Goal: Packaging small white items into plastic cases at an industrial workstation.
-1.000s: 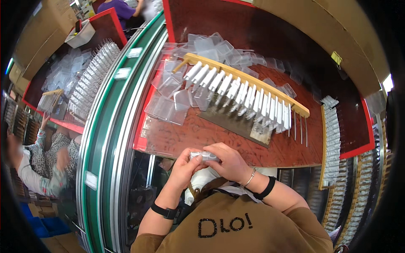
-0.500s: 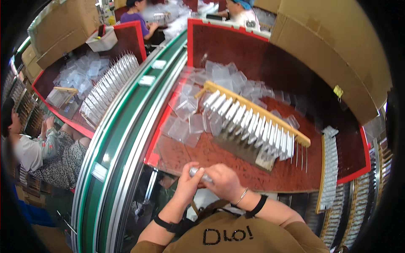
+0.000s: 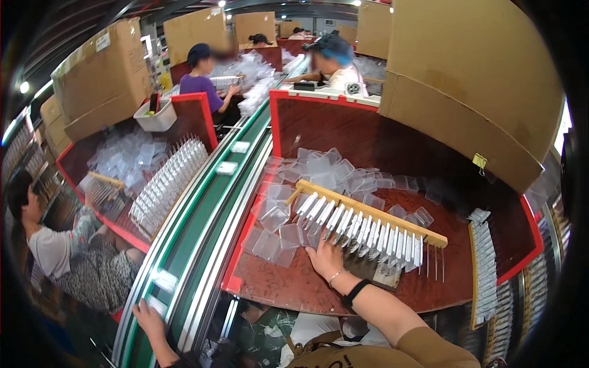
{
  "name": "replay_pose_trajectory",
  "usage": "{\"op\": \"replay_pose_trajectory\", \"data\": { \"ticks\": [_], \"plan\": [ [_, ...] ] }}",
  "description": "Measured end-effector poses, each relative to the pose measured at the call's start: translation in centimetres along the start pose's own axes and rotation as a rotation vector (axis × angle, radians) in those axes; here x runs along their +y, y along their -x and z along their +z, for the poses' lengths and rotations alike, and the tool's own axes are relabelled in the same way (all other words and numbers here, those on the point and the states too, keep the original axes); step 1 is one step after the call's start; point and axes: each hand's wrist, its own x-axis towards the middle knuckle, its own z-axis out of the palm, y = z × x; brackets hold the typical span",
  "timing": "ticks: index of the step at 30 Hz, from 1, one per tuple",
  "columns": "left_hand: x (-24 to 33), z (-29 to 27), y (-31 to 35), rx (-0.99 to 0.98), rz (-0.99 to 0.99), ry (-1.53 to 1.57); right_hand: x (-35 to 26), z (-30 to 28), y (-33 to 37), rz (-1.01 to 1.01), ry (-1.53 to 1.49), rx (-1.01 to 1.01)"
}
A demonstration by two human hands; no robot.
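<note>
My left hand (image 3: pixel 149 320) is at the green conveyor belt, its fingers around the edge of a small white-and-clear box (image 3: pixel 157 306). My right hand (image 3: pixel 326 259) reaches over the dark red worktable, thumb spread from the fingers. Its fingertips meet the lower ends of silvery-white pieces (image 3: pixel 359 233), which hang in a row on thin rods from a yellow wooden rack (image 3: pixel 380 214). Whether they touch a piece is hard to make out. Clear plastic boxes (image 3: pixel 267 245) lie loose left of this hand.
More boxes (image 3: pixel 164 280) ride the conveyor belt (image 3: pixel 202 230). A second loaded rack (image 3: pixel 483 270) leans at the table's right edge. Red-edged panels (image 3: pixel 343 126) and large cardboard (image 3: pixel 466 73) stand behind. A co-worker (image 3: pixel 55 239) sits left of the belt; others work farther back.
My hands have parted from a small silvery thing held between them. The left moved down-left to the belt, the right forward to the rack. The view has tilted up.
</note>
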Motion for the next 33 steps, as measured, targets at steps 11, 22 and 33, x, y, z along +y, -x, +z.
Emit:
{"op": "replay_pose_trajectory", "data": {
  "ticks": [11,22,33],
  "plan": [
    [20.5,-2.9,10.6,-0.434,-0.141,0.979,-1.1,-0.2,8.5,-0.193,-0.214,0.025],
    [32.6,3.3,15.9,-1.395,-0.398,1.952,-1.4,-17.9,5.8,-0.353,-0.658,-0.001],
    [32.5,5.0,18.6,-1.458,-0.487,1.760,4.9,-26.3,-3.9,-0.267,-1.100,0.442]
  ]
}}
